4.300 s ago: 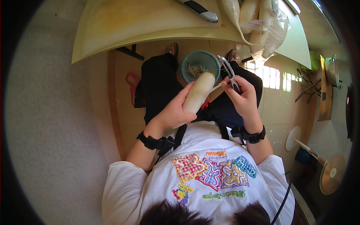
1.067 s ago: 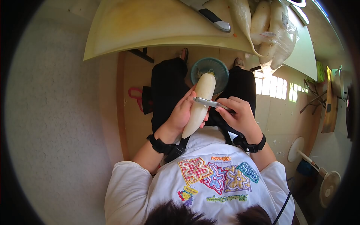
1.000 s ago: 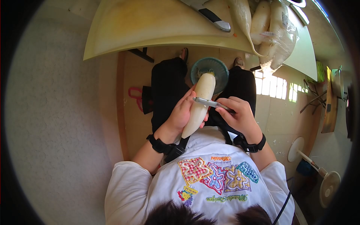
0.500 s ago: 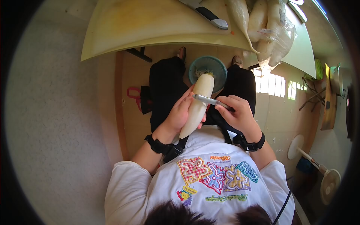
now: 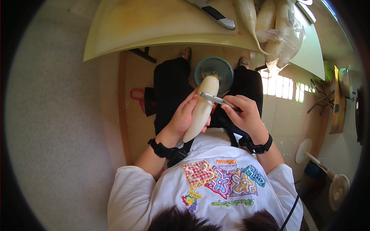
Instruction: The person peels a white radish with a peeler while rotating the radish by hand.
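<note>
We sit in home kitchen corner, food prep under way. Counter (image 5: 154, 27) above our knees carries knife (image 5: 216, 13) and bag of radishes (image 5: 275, 27). Teal basket (image 5: 221, 67) of peelings on wooden floor (image 5: 135, 77) between our feet. Floor fan (image 5: 339, 188) by wall, sunlight patch (image 5: 285, 90) from barred window on tiles.

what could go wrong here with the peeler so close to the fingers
The peeler in the right hand lies across the radish just above the left hand, so a slip might nick those fingers. Peelings may miss the teal basket on the floor below.
</note>
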Available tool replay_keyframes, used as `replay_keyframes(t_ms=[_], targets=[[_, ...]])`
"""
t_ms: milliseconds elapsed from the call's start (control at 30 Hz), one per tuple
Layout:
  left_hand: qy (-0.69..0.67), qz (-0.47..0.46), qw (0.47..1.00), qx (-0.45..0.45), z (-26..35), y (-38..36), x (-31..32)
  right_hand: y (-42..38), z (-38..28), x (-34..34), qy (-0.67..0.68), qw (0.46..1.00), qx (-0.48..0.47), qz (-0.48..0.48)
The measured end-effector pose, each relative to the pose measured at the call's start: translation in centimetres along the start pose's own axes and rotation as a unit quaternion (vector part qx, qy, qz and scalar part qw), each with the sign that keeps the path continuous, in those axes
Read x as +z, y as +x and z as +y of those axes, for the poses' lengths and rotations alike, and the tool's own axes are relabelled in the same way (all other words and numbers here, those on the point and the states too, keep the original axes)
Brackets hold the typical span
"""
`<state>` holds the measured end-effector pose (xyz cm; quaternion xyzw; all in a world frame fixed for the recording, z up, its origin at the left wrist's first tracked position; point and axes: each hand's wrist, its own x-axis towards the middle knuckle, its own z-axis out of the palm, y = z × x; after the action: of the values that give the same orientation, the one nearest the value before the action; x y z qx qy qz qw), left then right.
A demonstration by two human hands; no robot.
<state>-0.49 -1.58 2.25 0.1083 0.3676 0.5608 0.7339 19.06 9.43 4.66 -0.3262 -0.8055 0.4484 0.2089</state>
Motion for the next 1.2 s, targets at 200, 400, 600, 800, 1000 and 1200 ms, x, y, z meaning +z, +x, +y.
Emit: replay_keyframes(t_ms=[200, 400, 600, 800, 1000, 1200], targets=[[-0.009, 0.0, 1.0, -0.001, 0.0, 0.0, 0.0, -0.1, 0.2, 0.2, 0.001, 1.0, 0.011, -0.002], [-0.011, 0.001, 1.0, -0.004, -0.1, 0.0, -0.4, 0.0, 0.2, 0.4, -0.013, 1.0, 0.0, 0.01], [-0.008, -0.013, 1.0, 0.001, -0.1, -0.3, -0.4, 0.4, 0.9, 0.2, -0.018, 0.999, -0.015, 0.034], [-0.007, -0.013, 1.0, 0.002, 0.0, -0.2, -0.3, 0.5, 1.0, 0.3, -0.024, 0.999, -0.016, 0.042], [0.005, -0.013, 1.0, -0.002, 0.1, -0.3, -0.5, 0.5, 0.7, 0.3, -0.031, 0.999, -0.004, 0.039], [0.001, -0.025, 1.0, -0.004, 0.2, -0.4, -0.4, 0.6, 1.2, 0.1, -0.013, 0.998, -0.016, 0.053]])
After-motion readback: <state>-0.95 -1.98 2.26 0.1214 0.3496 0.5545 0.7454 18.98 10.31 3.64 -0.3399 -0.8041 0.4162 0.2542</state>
